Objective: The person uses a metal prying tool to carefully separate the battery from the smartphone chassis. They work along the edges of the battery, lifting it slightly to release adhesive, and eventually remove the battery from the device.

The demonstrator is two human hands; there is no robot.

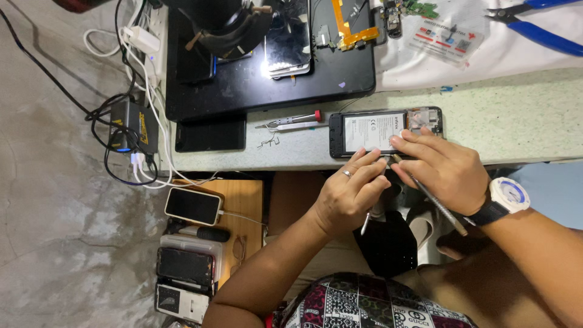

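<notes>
where both hands meet: opened phone (385, 132) | left hand (349, 195) grips tweezers (366, 222) | right hand (446, 171) grips screwdriver (434, 198)

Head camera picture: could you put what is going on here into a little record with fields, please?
Setting: pale speckled workbench, seen from above
Main thing: opened phone, back off, white battery showing, lying at the bench edge
Left hand: ring on one finger, fingers pinching a thin tool at the phone's near edge
Right hand: fingers resting on the phone, holding a slim metal tool; white wristwatch on the wrist
Nearby on bench: small screwdriver, black mat with phone parts, blue-handled pliers
Below bench: phone on a charging cable, stacked phones
</notes>
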